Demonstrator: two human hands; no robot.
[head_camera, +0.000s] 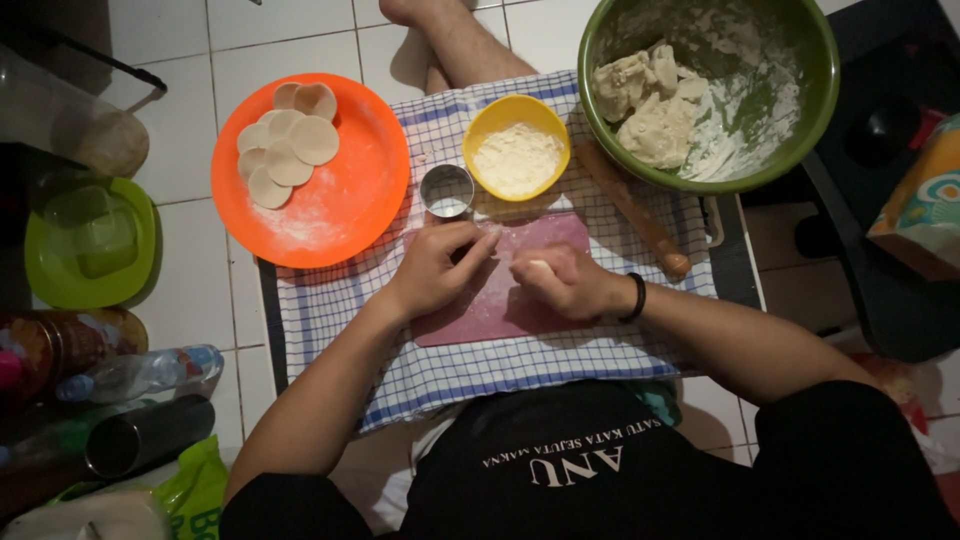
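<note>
Both hands rest on a smooth pink cutting mat (500, 300) over checked cloth (340, 320): right hand (565, 282) clenched around a pale dough lump (540, 266), left hand (440, 268) curled loosely, fingertips touching the mat; beyond, metal ring cutter (446, 190), floury yellow bowl (516, 147)

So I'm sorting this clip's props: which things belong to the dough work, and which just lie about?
In use: left hand and right hand on pink mat, dough piece, ring cutter, flour bowl, rolling pin, dough bowl, orange plate of rounds.

Lying about: water bottle, green lid, steel flask.
</note>
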